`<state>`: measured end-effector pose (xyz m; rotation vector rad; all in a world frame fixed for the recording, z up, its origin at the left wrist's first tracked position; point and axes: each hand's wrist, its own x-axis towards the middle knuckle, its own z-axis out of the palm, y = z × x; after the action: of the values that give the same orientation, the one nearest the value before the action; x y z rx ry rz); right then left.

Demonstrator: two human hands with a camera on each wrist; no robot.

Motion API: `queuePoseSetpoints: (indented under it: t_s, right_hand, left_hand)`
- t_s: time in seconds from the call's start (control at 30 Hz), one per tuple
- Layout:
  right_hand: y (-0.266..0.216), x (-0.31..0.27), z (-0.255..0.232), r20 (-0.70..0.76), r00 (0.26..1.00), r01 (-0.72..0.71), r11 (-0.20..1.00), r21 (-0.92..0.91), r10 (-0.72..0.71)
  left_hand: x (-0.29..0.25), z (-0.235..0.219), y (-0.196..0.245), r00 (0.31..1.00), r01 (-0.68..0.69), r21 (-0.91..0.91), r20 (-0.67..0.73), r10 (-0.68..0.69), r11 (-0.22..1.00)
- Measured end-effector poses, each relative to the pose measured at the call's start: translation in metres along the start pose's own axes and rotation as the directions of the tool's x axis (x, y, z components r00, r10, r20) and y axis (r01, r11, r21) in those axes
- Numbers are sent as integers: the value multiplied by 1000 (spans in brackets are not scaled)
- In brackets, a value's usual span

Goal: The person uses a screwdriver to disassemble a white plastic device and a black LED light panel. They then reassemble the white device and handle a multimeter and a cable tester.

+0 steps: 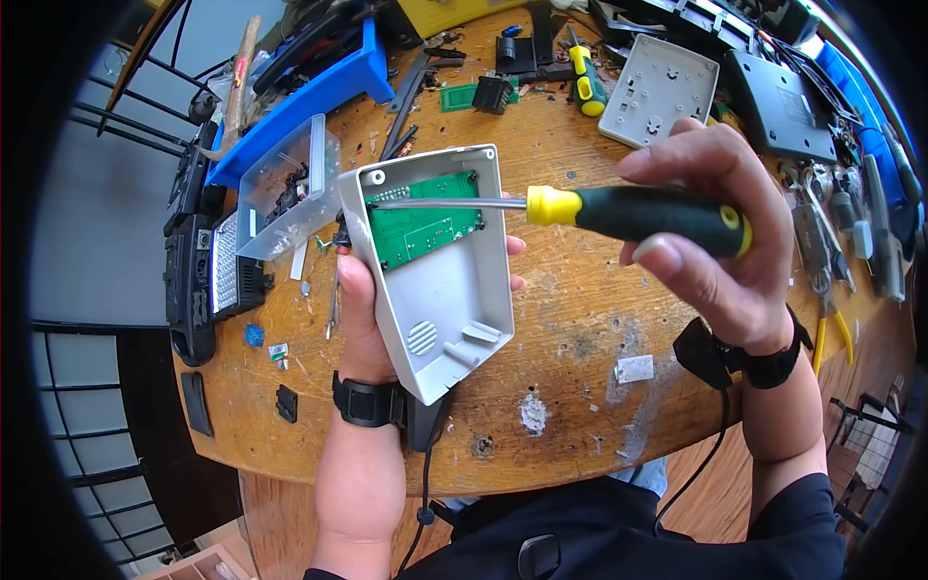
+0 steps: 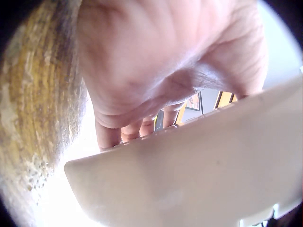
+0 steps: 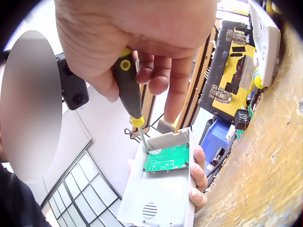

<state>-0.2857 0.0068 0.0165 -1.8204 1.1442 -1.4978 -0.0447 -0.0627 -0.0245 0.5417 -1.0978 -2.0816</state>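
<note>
My left hand (image 1: pixel 363 333) holds a pale grey plastic casing (image 1: pixel 440 304) from beneath, thumb along its near side and fingertips showing past the far edge. In the left wrist view the casing's outer wall (image 2: pixel 189 175) hides part of those fingers. Inside the casing lies a green circuit board (image 1: pixel 416 237) with dark screws at its corners. My right hand (image 1: pixel 752 290) grips a black-and-yellow screwdriver (image 1: pixel 638 215) by the handle, thumb on one side and fingers on the other. Its tip meets the board's upper left corner, as the right wrist view also shows on the board (image 3: pixel 165 159).
A clear plastic bin (image 1: pixel 324 179) with dark parts and a blue tray (image 1: pixel 329 92) stand at left. Toward the back lie another screwdriver (image 1: pixel 586 82), a grey cover (image 1: pixel 667 92) and a small green board (image 1: pixel 459 98). Pliers (image 1: pixel 831 333) and other tools line the right edge.
</note>
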Motion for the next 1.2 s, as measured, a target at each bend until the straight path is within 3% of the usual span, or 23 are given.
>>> queuePoseSetpoints:
  t_s: [0.07,0.13,0.2,0.3,0.43,0.5,0.57,0.6,0.67,0.7,0.73,0.77,0.8,0.87,0.97,1.07,1.13,1.2]
  right_hand:
    - [0,0,-1,16,998,57,998,28,-57]
    - [-1,3,-3,66,961,275,953,-125,-268]
    - [-5,0,-1,45,969,245,960,-135,-241]
    - [-6,-1,0,-11,981,191,968,-161,-196]
    - [0,1,-2,13,958,283,942,-181,-285]
    - [0,-1,-3,21,944,327,927,-181,-329]
    - [-5,-4,-6,56,945,325,899,-293,-323]
    - [3,-3,-6,51,946,321,900,-294,-321]
    - [22,2,-5,-5,878,477,877,-50,-478]
    - [19,-3,-4,-8,879,476,878,-52,-477]
    - [9,-6,0,-7,907,413,892,-182,-422]
    - [1,-8,1,-13,931,343,887,-308,-365]
    - [-1,-7,-1,-15,931,342,887,-309,-364]
    - [-4,-7,-4,71,974,227,943,-243,-216]
    - [-9,-8,0,-11,989,141,966,-215,-147]
    - [-13,-2,-6,110,974,218,945,-243,-197]
    - [-12,-3,-2,77,985,169,964,-207,-156]
    - [-13,-3,-2,46,992,120,978,-171,-114]
  left_hand:
    - [1,7,1,1000,-14,30,-26,15,999]
    - [0,11,4,998,-25,61,-51,28,998]
    - [0,13,5,994,-23,161,-97,39,987]
    - [0,13,3,996,-14,100,-84,22,995]
    - [0,5,1,999,34,84,-30,-31,996]
    - [0,7,-1,996,51,46,-79,-47,998]
    - [-1,-2,5,995,97,111,-38,-93,989]
    - [-1,-4,6,991,134,175,-2,-136,975]
    - [-3,1,4,991,131,106,-34,-128,986]
    - [-4,4,2,991,119,34,-70,-116,992]
    - [-3,4,0,991,121,35,-68,-118,992]
    - [-2,3,-3,995,101,-183,1,-102,978]
    - [-2,2,-4,995,91,-393,64,-71,915]
    - [-3,5,-2,996,85,-359,58,-69,930]
    - [-3,8,-1,996,79,-350,58,-63,933]
    - [-3,8,-1,996,81,-370,56,-65,925]
    - [-3,7,-1,996,84,-366,47,-71,927]
    - [-2,3,-3,998,8,-207,61,5,978]
